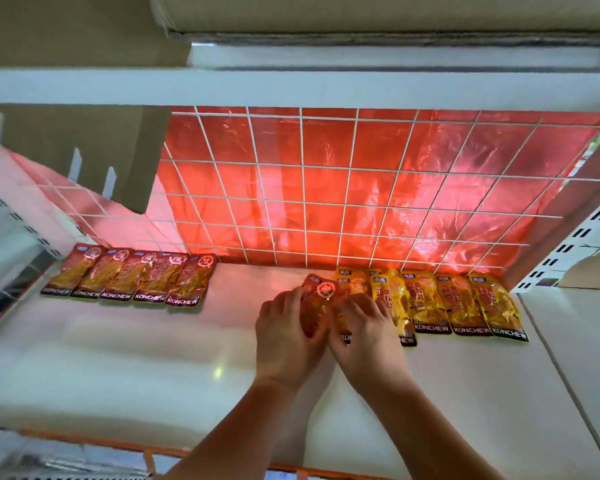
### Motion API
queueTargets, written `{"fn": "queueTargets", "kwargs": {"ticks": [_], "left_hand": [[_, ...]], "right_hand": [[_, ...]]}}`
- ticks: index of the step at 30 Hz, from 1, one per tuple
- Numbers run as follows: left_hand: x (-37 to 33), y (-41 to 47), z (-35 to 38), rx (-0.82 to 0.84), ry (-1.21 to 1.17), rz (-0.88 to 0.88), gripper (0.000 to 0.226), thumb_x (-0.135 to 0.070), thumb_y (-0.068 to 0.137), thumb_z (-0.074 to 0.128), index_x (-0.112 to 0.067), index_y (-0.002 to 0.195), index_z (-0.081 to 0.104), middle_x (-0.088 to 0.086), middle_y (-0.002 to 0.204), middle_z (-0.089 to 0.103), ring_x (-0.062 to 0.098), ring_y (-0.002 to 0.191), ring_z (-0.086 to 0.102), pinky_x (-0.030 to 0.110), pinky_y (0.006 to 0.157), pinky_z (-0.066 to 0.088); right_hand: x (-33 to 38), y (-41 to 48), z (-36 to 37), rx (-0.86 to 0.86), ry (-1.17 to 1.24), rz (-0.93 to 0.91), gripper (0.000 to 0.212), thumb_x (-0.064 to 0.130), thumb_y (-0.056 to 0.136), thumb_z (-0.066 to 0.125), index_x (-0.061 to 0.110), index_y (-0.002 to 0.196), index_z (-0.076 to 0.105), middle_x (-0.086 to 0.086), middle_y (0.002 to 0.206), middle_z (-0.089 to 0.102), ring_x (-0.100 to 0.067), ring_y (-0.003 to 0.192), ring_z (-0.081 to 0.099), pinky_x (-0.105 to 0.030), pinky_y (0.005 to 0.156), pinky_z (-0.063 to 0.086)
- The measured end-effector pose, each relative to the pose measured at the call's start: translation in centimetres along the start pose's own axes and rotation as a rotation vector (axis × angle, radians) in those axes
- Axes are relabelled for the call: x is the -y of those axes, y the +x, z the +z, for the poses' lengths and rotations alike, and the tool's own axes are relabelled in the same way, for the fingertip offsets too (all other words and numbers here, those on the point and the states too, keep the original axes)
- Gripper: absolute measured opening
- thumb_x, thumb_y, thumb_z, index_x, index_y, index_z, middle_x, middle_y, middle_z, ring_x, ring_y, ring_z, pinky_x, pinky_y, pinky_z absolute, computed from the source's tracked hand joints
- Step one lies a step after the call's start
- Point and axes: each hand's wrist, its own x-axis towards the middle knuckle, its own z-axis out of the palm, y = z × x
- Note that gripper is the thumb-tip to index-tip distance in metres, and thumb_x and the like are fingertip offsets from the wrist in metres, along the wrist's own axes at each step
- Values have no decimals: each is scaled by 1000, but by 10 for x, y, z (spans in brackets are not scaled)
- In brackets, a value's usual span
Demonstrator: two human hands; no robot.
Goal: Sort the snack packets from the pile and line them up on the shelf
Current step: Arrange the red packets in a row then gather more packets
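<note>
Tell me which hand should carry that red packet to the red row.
Left. The left hand grips the red packet and sits nearer the red row; the right hand covers yellow packets.

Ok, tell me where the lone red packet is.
Head view, right of centre on the shelf: the red packet sits between the left hand and right hand, at the left end of the yellow packets.

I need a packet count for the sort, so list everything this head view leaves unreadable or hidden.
1. Red packet: head view, lower half covered by the left hand.
2. Yellow packets under the right hand: head view, their number hidden by it; whether it grips or only presses them is unclear.
3. Red row at left: head view, print above KONCHEW too small and blurred.
</note>
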Motion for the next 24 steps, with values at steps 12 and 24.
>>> {"fn": "queueTargets", "kwargs": {"ticks": [12, 24], "left_hand": [[45, 42, -58, -71, 444, -239, 56, -56, 88, 56, -32, 138, 47, 0, 135, 58, 28, 122, 56, 42, 96, 43], [141, 11, -97, -50, 380, 273, 45, -39, 80, 66, -26, 123, 69, -3, 125, 67, 28, 112, 61, 42, 91, 43]], "right_hand": [[46, 5, 12, 150, 30, -216, 23, 27, 80, 70, 23, 102, 69, 6, 104, 63, -17, 95, 56, -27, 80, 51], [109, 54, 77, 448, -55, -215, 68, 55, 90, 59, 35, 150, 33, 8, 159, 30, -18, 145, 30, -35, 117, 26]]}}
